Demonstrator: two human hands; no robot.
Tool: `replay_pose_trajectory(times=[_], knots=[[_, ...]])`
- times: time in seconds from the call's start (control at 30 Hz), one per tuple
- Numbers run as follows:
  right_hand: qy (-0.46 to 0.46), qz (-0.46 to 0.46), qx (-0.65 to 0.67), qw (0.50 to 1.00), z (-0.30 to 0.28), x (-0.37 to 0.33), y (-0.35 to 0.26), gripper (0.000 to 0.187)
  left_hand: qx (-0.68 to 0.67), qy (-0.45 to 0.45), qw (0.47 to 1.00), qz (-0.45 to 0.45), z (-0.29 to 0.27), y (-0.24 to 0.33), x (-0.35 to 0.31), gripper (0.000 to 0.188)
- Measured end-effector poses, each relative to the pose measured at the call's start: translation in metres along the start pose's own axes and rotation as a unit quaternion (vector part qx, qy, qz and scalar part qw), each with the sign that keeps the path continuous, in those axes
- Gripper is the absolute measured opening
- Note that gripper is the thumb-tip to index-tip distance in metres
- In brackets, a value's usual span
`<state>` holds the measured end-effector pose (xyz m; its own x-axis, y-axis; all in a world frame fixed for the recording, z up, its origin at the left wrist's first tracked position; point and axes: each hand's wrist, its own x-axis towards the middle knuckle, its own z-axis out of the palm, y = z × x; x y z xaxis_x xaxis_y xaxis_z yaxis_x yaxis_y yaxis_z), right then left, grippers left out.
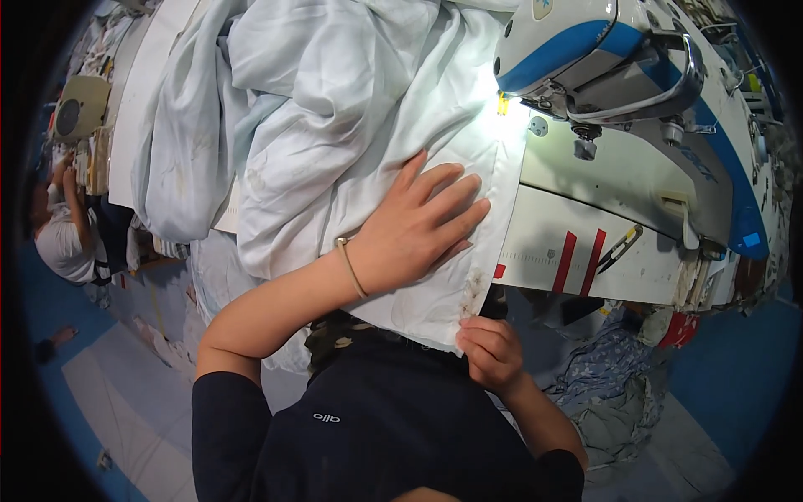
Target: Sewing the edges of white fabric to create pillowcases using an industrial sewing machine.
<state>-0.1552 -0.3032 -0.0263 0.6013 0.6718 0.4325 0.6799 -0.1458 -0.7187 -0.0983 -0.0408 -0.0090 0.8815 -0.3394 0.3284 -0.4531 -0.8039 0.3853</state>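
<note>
A large piece of white fabric (326, 100) covers the sewing table, bunched in loose folds at the far left and smoother toward me. Its hemmed right edge runs from the lit needle area of a white and blue sewing machine (577, 50) down to my lap. My left hand (418, 222) lies on the smooth part beside that hem, fingers spread and a thin band on the wrist. At the near corner my right hand (489, 351) pinches the hem between thumb and fingers. Dark smudges mark the hem just above the right fingertips.
Thread snips (620, 249) lie on the machine table, right of red tape strips (565, 262). Patterned cloth (598, 376) is heaped below the table at right. Another person (69, 234) sits at far left, near a beige box-like object (81, 107).
</note>
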Motion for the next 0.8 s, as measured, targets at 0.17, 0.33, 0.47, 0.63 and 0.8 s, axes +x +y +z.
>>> replay_pose_trajectory(times=[0.17,0.33,0.47,0.63,0.8], knots=[[0.003,-0.015,-0.017,1.000,-0.003,0.009,0.006,0.023,0.001,-0.001,1.000,0.008,0.001,-0.009,0.008,0.055],[-0.008,-0.011,-0.034,0.999,-0.010,0.024,0.008,0.027,-0.007,0.006,1.000,0.002,0.001,-0.018,0.017,0.053],[-0.014,0.003,-0.048,0.999,-0.010,0.027,0.010,0.026,0.007,0.007,1.000,0.011,-0.003,-0.017,0.018,0.053],[-0.012,0.013,-0.060,0.998,-0.011,0.028,0.009,0.025,-0.026,-0.050,0.998,0.029,-0.009,-0.004,-0.005,0.056],[0.000,0.003,-0.056,0.998,-0.008,0.031,0.012,0.024,-0.016,-0.057,0.998,0.029,-0.012,-0.010,-0.004,0.059]])
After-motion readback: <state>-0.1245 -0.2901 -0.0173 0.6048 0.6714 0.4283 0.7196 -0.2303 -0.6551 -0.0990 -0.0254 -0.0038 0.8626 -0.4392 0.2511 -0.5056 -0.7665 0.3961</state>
